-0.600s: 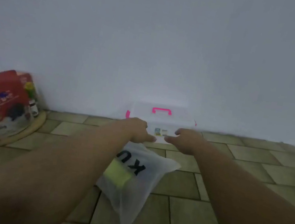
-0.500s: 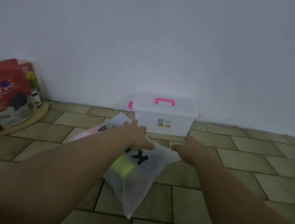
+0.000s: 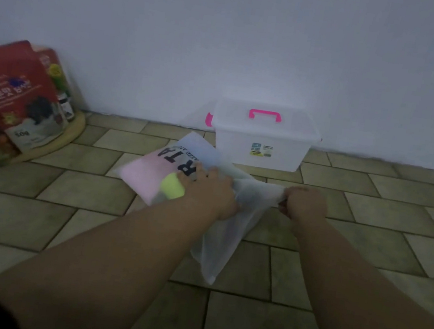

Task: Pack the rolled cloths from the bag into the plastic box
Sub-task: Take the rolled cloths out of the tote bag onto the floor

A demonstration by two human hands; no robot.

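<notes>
Your left hand sits on top of the bag, its fingers curled down into the plastic and grasping it just beside the black printed letters. Your right hand is clenched on a bunched edge of the same bag, and the film between your two hands is drawn taut. The bag is translucent white and lies on the tiled floor. Its loose end trails back toward you between your forearms, and its filled end points away to the left. Through the plastic you can make out a yellow-green rolled cloth, right against your left hand, and a pink cloth just beside it on the left. Whether more cloths lie under them cannot be told.

The plastic box stands upright on the floor beyond the bag, against the wall, with its lid on. A pink handle lies on the lid, a pink latch shows at the box's left end, and a small label sits on its front wall. The bag's far corner lies near the box's front left corner; whether they touch is not clear.

At the far left, red packets stand on a round wooden board by the wall, well apart from your bag and box; that part is dim and blurred, so the print cannot be read
</notes>
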